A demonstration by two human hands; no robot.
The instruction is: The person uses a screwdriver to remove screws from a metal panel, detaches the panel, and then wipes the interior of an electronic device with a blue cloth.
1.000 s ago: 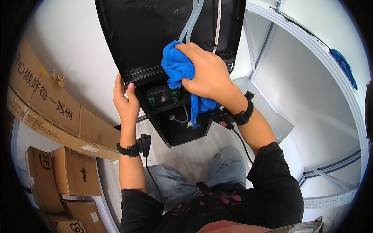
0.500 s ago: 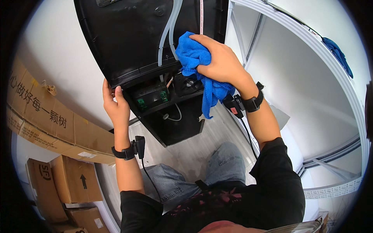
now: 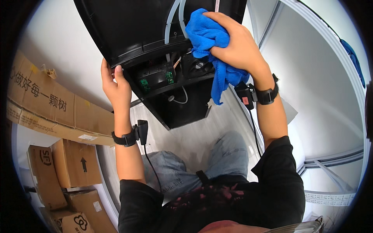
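Note:
In front of me stands a tall black appliance housing with its inside exposed. My left hand is closed on its left edge, thumb on the near side. A bunched blue cloth is in my right hand, which presses it against the housing's right part, beside two pale tubes. One end of the cloth hangs down past a round black fan. Left of the fan are small green circuit boards. Below the shelf, a white hose curves in the dark lower compartment.
A long cardboard box leans at the left, above several smaller cartons. To the right stands a white metal frame with another blue cloth on it. Cables run from black bands on both my wrists. Grey floor shows between my legs and the housing.
The view has shifted, so the housing sits higher and further right. My right hand with the cloth appears higher and further right too. My left hand keeps its place on the edge.

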